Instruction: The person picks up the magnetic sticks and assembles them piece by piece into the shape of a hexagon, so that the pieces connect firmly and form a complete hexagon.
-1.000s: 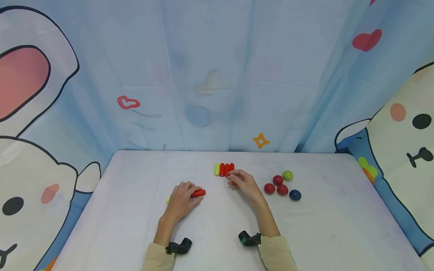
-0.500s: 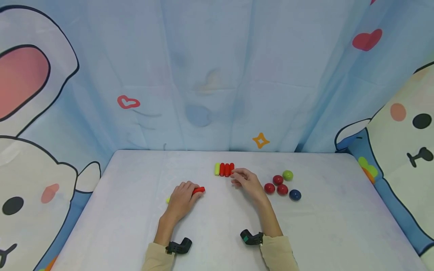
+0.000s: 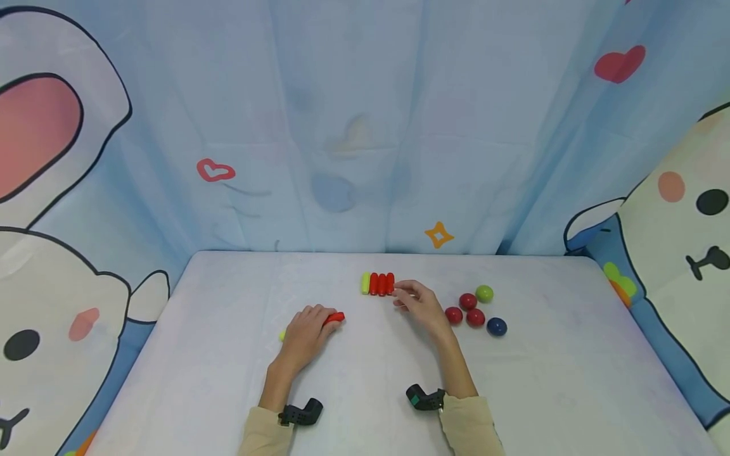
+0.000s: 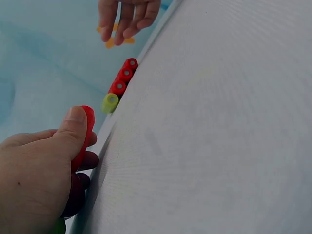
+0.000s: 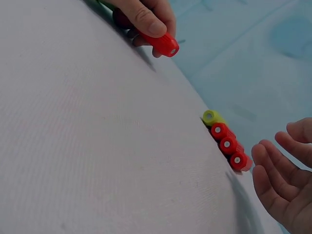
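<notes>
My left hand [image 3: 308,334] pinches a short red rod [image 5: 163,45] between thumb and fingers, its free end pointing toward the right. A dark round thing [image 4: 74,197] shows under that hand in the left wrist view, with a bit of green [image 4: 59,226] below it. My right hand [image 3: 419,304] holds nothing; its fingers are loosely bent just right of a row of rods. That row has one yellow-green rod [image 3: 365,284] at its left and three red rods [image 3: 382,284] side by side. Each shows a pale dot in its end in the right wrist view.
Right of my right hand lie several balls: three red balls [image 3: 476,318], a green ball [image 3: 485,293] and a blue ball [image 3: 497,327]. A yellow-green piece [image 3: 282,335] peeks out left of my left hand. The white-covered table [image 3: 365,392] ends at a blue printed curtain [image 3: 365,126].
My right hand has drawn a little to the right, off the end red rod of the row. The red rod in my left hand has tilted slightly; that hand stays in place.
</notes>
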`<action>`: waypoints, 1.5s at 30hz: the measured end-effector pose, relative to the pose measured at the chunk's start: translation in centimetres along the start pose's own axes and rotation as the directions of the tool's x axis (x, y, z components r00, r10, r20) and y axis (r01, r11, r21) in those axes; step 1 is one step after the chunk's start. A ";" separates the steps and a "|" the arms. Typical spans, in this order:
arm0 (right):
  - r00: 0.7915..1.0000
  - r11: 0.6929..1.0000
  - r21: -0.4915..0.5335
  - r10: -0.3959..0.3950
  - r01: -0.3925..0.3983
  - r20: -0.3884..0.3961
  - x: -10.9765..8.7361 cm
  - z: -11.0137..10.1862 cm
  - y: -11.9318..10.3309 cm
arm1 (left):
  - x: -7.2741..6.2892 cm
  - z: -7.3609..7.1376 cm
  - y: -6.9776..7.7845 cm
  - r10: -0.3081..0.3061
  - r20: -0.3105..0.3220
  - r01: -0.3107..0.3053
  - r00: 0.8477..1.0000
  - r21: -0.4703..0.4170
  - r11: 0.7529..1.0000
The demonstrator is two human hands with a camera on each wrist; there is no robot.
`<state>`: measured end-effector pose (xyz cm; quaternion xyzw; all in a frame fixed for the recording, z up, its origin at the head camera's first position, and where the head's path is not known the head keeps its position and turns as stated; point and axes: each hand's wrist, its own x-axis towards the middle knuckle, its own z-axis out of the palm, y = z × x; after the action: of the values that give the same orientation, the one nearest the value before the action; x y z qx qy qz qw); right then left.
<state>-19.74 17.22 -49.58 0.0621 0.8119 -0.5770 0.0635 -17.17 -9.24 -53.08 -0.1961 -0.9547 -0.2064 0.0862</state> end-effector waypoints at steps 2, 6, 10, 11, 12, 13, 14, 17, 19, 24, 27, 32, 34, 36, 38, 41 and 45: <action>1.000 1.000 -0.014 -0.008 0.008 0.002 0.0 0.0 0.1 | 0.1 0.0 0.0 0.001 0.001 -0.001 1.000 0.007 1.000; 0.999 0.996 -0.079 -0.050 0.051 0.010 -0.1 -0.4 0.1 | 0.1 0.0 0.0 -0.002 0.003 0.002 1.000 0.017 1.000; 0.997 0.987 -0.144 -0.077 0.076 0.003 -0.4 -1.0 -0.1 | 0.0 0.0 0.1 0.006 0.005 -0.006 1.000 0.015 1.000; 0.997 0.986 -0.152 -0.075 0.074 0.000 -0.5 -1.1 -0.1 | 0.0 -0.1 0.1 0.009 0.006 -0.010 1.000 0.015 1.000; 0.998 0.985 -0.156 -0.068 0.067 -0.004 -0.5 -1.1 -0.1 | 0.0 -0.1 0.1 0.013 0.007 -0.013 1.000 0.015 1.000; 0.998 0.985 -0.161 -0.062 0.060 -0.005 -0.5 -1.2 -0.1 | 0.0 -0.1 0.1 0.016 0.006 -0.016 1.000 0.015 1.000; 0.998 0.985 -0.164 -0.057 0.055 -0.004 -0.5 -1.3 -0.1 | 0.0 -0.1 0.1 0.019 0.005 -0.019 1.000 0.014 1.000; 0.999 0.984 -0.173 -0.053 0.052 -0.003 -0.7 -1.6 -0.2 | 0.0 0.0 0.1 0.018 0.003 -0.018 1.000 0.009 1.000; 0.998 0.983 -0.176 -0.062 0.059 -0.008 -0.9 -2.0 -0.2 | 0.0 0.1 0.1 0.022 -0.002 -0.022 1.000 0.010 1.000; 0.996 0.975 -0.208 -0.087 0.079 -0.032 -1.4 -3.2 -0.4 | 0.2 0.4 0.1 0.038 -0.011 -0.038 0.999 0.013 0.999; 0.994 0.962 -0.256 -0.108 0.099 -0.022 -1.6 -3.9 -0.7 | 0.3 0.4 0.2 0.036 -0.005 -0.036 0.999 0.015 0.999; 0.984 0.934 -0.314 -0.177 0.172 0.013 -2.3 -5.0 -1.0 | 0.4 0.4 0.4 0.030 0.009 -0.030 1.000 0.017 0.999; 0.977 0.917 -0.339 -0.209 0.210 0.039 -2.7 -5.6 -0.9 | 0.4 0.4 0.4 0.030 0.011 -0.030 0.999 0.013 0.999; 0.971 0.904 -0.355 -0.230 0.238 0.067 -3.0 -6.3 -0.7 | 0.3 0.4 0.3 0.029 0.005 -0.029 1.000 0.010 1.000; 0.970 0.903 -0.354 -0.229 0.243 0.083 -3.2 -7.2 -0.3 | 0.2 0.3 0.2 0.025 -0.003 -0.025 1.000 0.011 1.000; 0.974 0.904 -0.362 -0.215 0.225 0.068 -3.3 -8.9 0.2 | 0.1 0.3 0.0 0.026 -0.015 -0.025 1.000 0.014 1.000; 0.982 0.893 -0.413 -0.188 0.181 0.025 -3.3 -11.1 1.1 | 0.0 0.4 -0.3 0.022 -0.013 -0.022 1.000 0.014 1.000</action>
<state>-16.61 27.94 -46.38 -0.0254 0.9181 -0.3952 0.0139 -17.27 -9.32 -53.51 -0.2044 -0.9534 -0.1999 0.0961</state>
